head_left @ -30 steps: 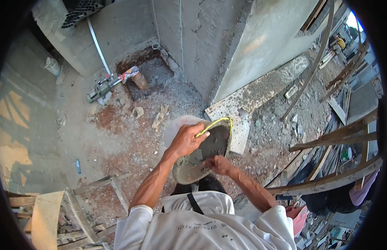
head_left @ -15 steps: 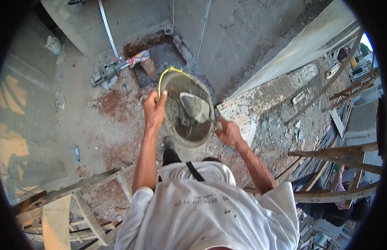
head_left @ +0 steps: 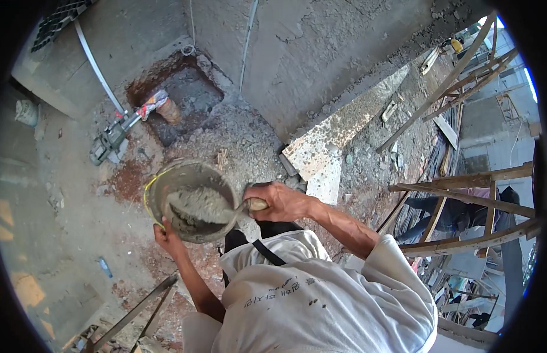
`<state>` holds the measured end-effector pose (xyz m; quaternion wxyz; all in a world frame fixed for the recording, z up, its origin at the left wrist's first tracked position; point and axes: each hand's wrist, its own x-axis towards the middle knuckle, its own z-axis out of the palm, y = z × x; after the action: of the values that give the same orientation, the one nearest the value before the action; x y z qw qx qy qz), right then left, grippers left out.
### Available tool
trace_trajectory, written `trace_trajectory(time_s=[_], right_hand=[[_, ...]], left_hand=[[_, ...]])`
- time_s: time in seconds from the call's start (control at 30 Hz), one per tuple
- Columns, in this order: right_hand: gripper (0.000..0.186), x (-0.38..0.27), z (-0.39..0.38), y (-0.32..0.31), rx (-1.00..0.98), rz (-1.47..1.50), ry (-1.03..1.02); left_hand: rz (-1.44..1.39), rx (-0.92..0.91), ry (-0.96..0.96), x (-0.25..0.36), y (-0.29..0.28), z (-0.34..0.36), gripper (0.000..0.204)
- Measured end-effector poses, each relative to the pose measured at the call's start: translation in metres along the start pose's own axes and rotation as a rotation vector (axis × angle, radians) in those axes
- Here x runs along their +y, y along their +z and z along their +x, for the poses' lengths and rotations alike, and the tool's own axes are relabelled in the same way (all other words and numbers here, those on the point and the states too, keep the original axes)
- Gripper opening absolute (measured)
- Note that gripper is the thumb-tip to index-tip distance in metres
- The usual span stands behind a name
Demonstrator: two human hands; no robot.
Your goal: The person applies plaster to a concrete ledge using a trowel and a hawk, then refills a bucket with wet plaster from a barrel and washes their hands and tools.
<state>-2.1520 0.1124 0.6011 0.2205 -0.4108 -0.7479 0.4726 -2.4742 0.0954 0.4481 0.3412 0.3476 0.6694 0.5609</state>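
Observation:
A round grey bucket [head_left: 219, 175] with a yellow cord handle [head_left: 147, 197] is in front of me, with wet grey mortar inside. My left hand [head_left: 167, 236] is closed on its near left rim, close to the cord. In my right hand [head_left: 280, 203] is the wooden handle of a trowel [head_left: 259, 204], gripped beside the bucket's right rim. The trowel's blade lies inside the bucket, covered with mortar.
A square pit [head_left: 197, 88] holds an upright brown pipe [head_left: 169, 112]. Left of it lies a grey-green power tool [head_left: 111, 140]. A splattered white board [head_left: 323, 179] rests by the wall [head_left: 303, 65]. Wooden poles [head_left: 462, 179] and another person [head_left: 462, 212] are at right.
The bucket and both hands have moved left and nearer to me in view. My left hand has shifted from the far left rim to the near left. The trowel blade now carries more mortar.

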Motion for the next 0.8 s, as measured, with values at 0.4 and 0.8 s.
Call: trace_trajectory(time_s=[0.4,0.8], right_hand=[[0.018,0.15,0.045,-0.26,0.812,-0.105,0.7],[0.031,0.075,0.059,-0.05,-0.31,-0.636,0.187]], left_hand=[[0.769,0.471,-0.203,-0.054,-0.095,-0.013,0.042],[0.228,0.135,0.039,0.037,0.013,0.031,0.046]])
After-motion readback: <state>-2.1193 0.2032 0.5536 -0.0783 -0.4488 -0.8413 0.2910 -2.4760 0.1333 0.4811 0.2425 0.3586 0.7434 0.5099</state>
